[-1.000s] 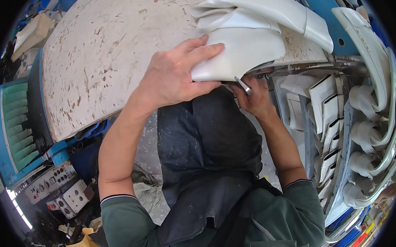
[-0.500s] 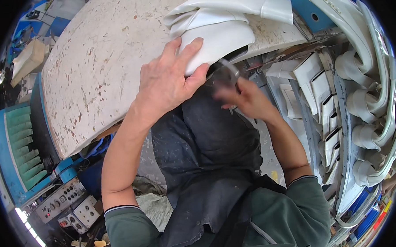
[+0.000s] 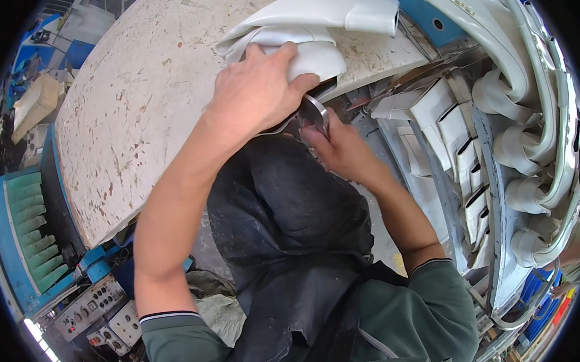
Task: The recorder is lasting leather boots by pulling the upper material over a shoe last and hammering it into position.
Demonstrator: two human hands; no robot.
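A white leather boot [image 3: 360, 11] lies folded over on the worn white tabletop, its tube-like end to the right. My left hand [image 3: 253, 85] grips its near part, fingers over the top and thumb toward the near edge. Just below that thumb, my right hand [image 3: 340, 143] is closed round a metal hand tool [image 3: 318, 114] with a bright curved part. The tool is at the dark underside of the boot, by the table edge; its lower part is hidden in my fist, so its exact kind is unclear. My dark apron [image 3: 291, 200] lies over my lap beneath both hands.
The scuffed table [image 3: 131, 104] curves round in front and to the left. At the right a rack [image 3: 499, 223] bears several white boots [image 3: 527, 196] and folded white pieces [image 3: 459, 128]. Control boxes with knobs [image 3: 91, 306] and a blue machine [image 3: 26, 225] stand at the left.
The boot and my left hand have shifted slightly left in view. My right hand has come closer to the left thumb, and its tool, blurred before, now shows sharply.
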